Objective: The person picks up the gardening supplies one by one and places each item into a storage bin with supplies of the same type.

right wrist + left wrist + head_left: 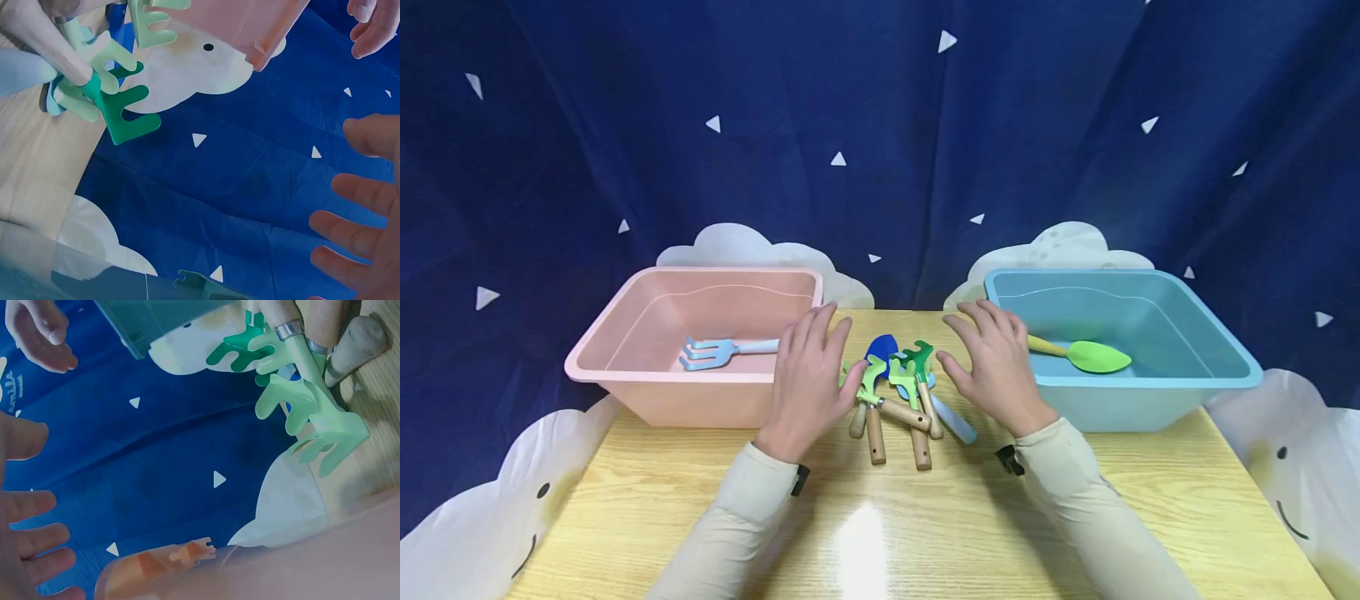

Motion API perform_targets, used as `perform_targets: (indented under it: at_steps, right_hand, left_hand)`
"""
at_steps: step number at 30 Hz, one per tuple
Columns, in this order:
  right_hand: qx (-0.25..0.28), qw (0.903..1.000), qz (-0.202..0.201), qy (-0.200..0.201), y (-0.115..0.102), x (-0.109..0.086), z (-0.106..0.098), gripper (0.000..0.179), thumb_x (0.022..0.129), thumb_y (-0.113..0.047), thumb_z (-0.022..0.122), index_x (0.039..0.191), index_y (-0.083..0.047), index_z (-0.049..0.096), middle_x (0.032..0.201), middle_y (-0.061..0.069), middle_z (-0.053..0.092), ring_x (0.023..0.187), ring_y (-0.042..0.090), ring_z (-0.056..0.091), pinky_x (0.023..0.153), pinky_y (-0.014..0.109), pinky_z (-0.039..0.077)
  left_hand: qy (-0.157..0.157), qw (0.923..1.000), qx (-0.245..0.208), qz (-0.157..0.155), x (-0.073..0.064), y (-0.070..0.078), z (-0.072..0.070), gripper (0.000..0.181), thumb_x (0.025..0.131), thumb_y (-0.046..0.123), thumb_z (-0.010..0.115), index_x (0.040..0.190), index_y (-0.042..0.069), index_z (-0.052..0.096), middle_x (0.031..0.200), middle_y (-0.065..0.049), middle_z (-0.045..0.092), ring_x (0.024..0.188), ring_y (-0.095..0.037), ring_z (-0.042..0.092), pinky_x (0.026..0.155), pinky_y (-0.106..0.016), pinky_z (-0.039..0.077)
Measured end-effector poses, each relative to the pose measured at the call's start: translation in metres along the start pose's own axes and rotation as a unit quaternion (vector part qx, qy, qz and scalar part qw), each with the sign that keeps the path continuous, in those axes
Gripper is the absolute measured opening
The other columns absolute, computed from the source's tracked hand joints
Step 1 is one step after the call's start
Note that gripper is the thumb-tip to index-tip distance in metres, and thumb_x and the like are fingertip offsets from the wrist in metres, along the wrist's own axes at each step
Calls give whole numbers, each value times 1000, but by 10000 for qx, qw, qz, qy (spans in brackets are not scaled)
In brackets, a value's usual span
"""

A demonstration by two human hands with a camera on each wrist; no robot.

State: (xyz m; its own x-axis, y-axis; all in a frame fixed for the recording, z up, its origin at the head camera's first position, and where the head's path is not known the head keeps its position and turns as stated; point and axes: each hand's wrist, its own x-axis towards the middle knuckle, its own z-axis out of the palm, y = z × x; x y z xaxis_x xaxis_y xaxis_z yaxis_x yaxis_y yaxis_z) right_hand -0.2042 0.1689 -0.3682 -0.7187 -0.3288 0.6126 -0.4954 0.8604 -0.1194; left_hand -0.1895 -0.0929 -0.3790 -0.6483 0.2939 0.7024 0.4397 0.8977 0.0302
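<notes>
Above the left side of a small heap of toy garden tools, my left hand [808, 379] hovers, fingers spread and nothing held. My right hand [996, 367] mirrors it at the heap's right side, also empty with loosely bent fingers. Light green hand rakes [904, 375] with wooden handles lie crossed on top. Among them are a dark green rake [919, 357], a dark blue shovel [882, 343] and a tool with a pale blue handle [955, 419]. The left wrist view shows a light green rake [306, 406] close up; overlapping tools hide parts of others.
A pink bin [677, 377] stands at the left, holding a light blue fork [709, 353]. At the right, a blue bin [1150, 382] contains a light green trowel [1097, 357] with a yellow handle. Behind the wooden table [700, 475] hangs a dark blue curtain [895, 108].
</notes>
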Motion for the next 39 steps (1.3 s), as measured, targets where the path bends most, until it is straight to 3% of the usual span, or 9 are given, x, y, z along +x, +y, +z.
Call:
perform_targets:
  at_steps: [8,21,29,34,39]
  right_hand:
    - [45,9998,-46,207,8,-8,-7,45,85,-30,72,124,-9,64,136,17,58,135,40,44,104,65,31]
    - [90,9981,-84,612,21,-19,-20,43,83,-28,73,121,-7,66,132,19,61,131,42,46,101,65,32]
    - [119,9959,-76,888,35,-34,-32,43,80,-25,74,118,-5,67,128,21,62,128,45,48,100,66,32]
    - [47,9926,-117,1206,49,-43,-40,40,85,-31,66,114,-3,69,124,23,64,129,48,46,99,68,32]
    - [0,9874,-20,1580,63,-51,-46,48,93,-44,54,109,-3,71,119,22,66,130,47,46,96,68,31]
  left_hand:
    - [245,9992,-307,96,2,5,3,54,84,33,71,128,3,59,143,-20,53,130,-37,51,106,-51,42]
    - [21,9965,-833,-14,0,14,10,50,85,27,69,128,3,59,144,-20,51,130,-37,52,106,-52,44]
    - [-350,9957,-850,-94,3,23,17,51,87,27,69,131,4,58,146,-19,50,129,-36,53,104,-52,46]
    - [-348,9950,-938,-63,9,31,19,50,87,28,68,131,6,58,147,-17,50,129,-34,54,103,-51,47]
    - [-173,9938,-1099,35,13,43,22,49,86,27,69,129,5,59,142,-16,54,127,-33,55,103,-50,47]
